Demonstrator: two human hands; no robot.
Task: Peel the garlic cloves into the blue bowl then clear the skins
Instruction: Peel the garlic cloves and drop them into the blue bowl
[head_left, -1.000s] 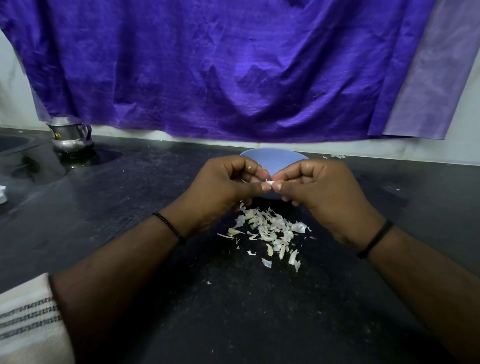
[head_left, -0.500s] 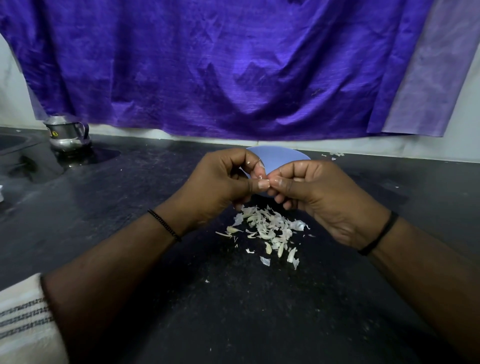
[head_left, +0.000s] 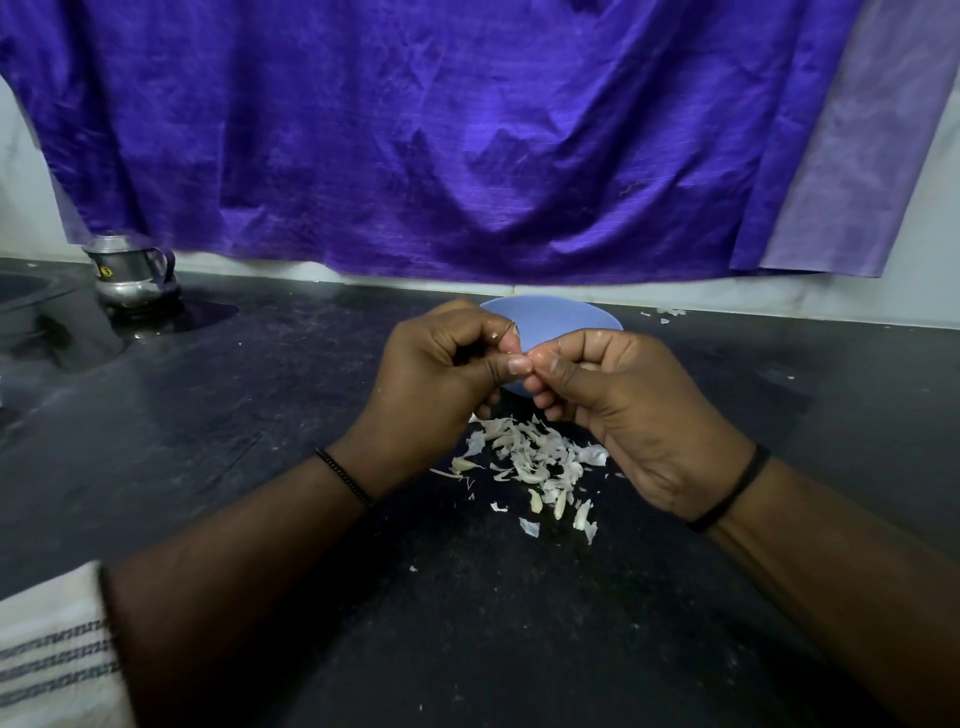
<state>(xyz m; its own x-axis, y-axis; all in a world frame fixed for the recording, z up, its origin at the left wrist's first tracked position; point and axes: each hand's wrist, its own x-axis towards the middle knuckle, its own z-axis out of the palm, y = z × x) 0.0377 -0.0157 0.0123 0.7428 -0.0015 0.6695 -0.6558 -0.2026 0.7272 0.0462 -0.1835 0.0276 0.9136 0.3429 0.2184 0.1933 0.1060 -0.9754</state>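
My left hand (head_left: 441, 379) and my right hand (head_left: 628, 410) meet thumb to thumb above the black counter, fingers curled. Between the fingertips they pinch a small garlic clove, almost wholly hidden by the fingers. Right behind the hands stands the blue bowl (head_left: 561, 317), its inside hidden from here. Under the hands lies a loose pile of pale garlic skins (head_left: 535, 462), with stray bits trailing toward me.
A steel jug (head_left: 132, 273) stands at the back left beside a sink edge (head_left: 31, 296). A purple cloth (head_left: 467, 135) hangs over the wall behind the counter. A few skin scraps (head_left: 667, 313) lie at the back right. A striped white cloth (head_left: 52, 654) shows at the lower left.
Both hands have stayed above the skin pile, with the fingers working at the clove; the right hand's fingers have curled in tighter against the left thumb.
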